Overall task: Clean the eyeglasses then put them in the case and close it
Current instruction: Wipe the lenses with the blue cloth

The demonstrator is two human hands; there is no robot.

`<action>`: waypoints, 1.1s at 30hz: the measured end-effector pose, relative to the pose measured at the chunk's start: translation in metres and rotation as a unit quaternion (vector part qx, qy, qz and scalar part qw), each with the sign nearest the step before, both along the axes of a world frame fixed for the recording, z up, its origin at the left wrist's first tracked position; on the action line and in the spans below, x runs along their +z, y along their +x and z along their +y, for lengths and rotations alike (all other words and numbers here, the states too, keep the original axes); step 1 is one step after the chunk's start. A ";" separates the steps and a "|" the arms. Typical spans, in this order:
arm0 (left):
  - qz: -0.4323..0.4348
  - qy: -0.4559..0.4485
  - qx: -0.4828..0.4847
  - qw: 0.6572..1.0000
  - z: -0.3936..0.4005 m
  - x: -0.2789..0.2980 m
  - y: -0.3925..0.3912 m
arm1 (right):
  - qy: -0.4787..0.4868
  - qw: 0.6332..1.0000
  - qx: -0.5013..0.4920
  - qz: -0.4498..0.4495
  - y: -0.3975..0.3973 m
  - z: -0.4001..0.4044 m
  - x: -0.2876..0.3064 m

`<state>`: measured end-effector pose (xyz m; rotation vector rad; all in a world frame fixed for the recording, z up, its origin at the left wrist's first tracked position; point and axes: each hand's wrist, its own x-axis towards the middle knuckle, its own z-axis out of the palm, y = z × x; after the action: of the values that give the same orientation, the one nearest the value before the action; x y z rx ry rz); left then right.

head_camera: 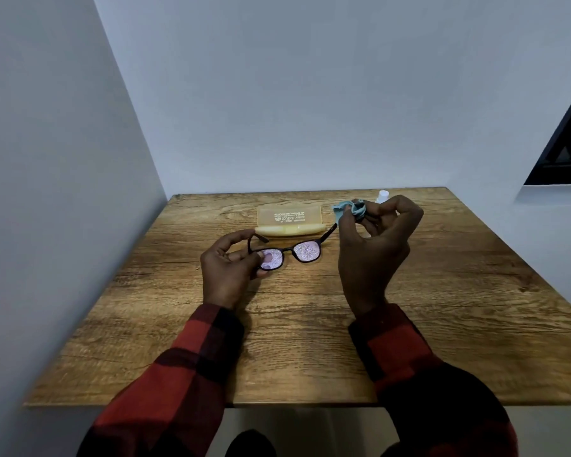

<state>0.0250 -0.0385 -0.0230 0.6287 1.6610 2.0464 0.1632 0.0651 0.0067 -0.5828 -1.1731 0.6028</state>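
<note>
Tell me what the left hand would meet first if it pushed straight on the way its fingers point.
Likely the yellow glasses case, lying open just beyond the black eyeglasses that the left hand holds by the lens end. Depth and height are unclear from this single view, so it might pass over it.

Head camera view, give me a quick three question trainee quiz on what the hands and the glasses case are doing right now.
1. True or false: the yellow case behind the eyeglasses lies open on the table.
2. Which hand holds the teal cloth? A) left hand B) right hand C) neither
3. Fill in: the left hand pinches the eyeglasses at the ____ nearest it.

Key
1. True: the lid stands raised.
2. B: the right hand has it bunched in its fingertips, off the lenses.
3. Lens: thumb on the front, temple arms unfolded.
</note>
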 end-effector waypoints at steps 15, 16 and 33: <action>-0.044 -0.008 0.009 0.999 0.003 -0.006 -0.005 | 0.027 0.998 -0.002 0.055 0.004 -0.006 0.014; -0.045 -0.008 0.006 0.999 0.003 -0.007 -0.005 | 0.025 0.998 -0.001 0.057 0.005 -0.006 0.017; -0.211 0.126 -0.072 0.967 0.006 -0.003 -0.011 | -0.228 0.929 0.291 -0.025 0.001 -0.004 -0.003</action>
<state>0.0145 -0.0326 -0.0261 0.3443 1.0944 2.1189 0.1644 0.0615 0.0033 -0.6411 -1.2638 1.4013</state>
